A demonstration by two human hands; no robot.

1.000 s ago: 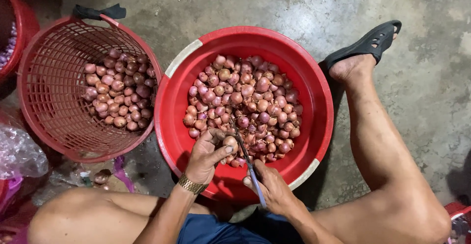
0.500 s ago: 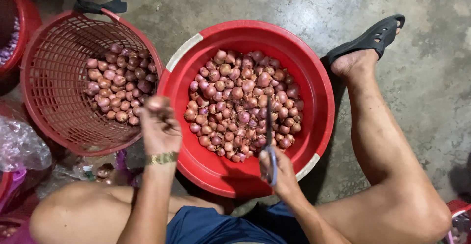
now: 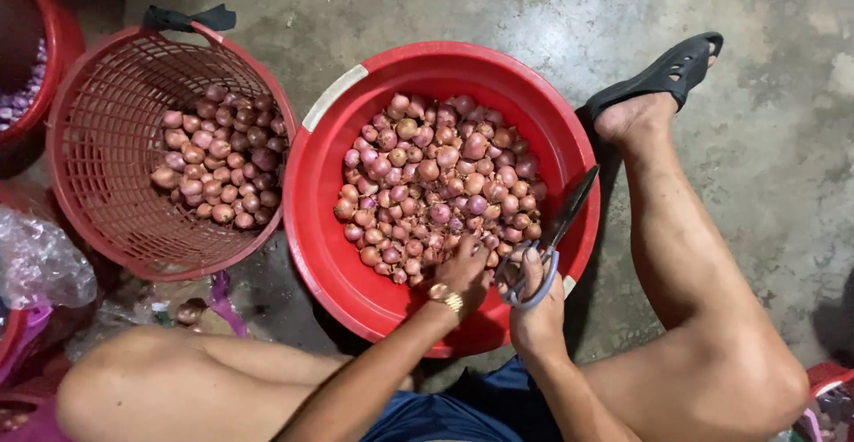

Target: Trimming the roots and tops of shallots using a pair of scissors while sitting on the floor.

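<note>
Both hands sit low at the near rim of the tub, close together but not touching. Going left to right: a mesh basket (image 3: 116, 193) stands at my far left, part filled with shallots (image 3: 218, 162); it leans against the tub's left wall, so a nudge of my left knee could tip it and spill what it holds onto the concrete floor (image 3: 783, 166). Next, the red tub (image 3: 320, 229), its shallot pile (image 3: 436, 184) heaped toward the middle and back. My left hand (image 3: 463, 271) is down in the near edge of that pile, fingers curled among the bulbs; whether it has one gripped I cannot tell, as the fingertips are buried. Risk here: loose skins make the bulbs slippery, and a poor pinch could drop one back or send it over the rim. Just right of it, my right hand (image 3: 534, 304) is closed through the grey loops of the scissors (image 3: 556, 233), blades nearly together and pointing up and away over the tub's right side. Main hazard: the two hands work close, and bringing the blades across while the left fingers are out of sight could nick a finger. Rightmost, my bare foot in a black sandal (image 3: 663, 73) rests beside the tub; the blade tips lie toward that leg, so a slip could graze it.
</note>
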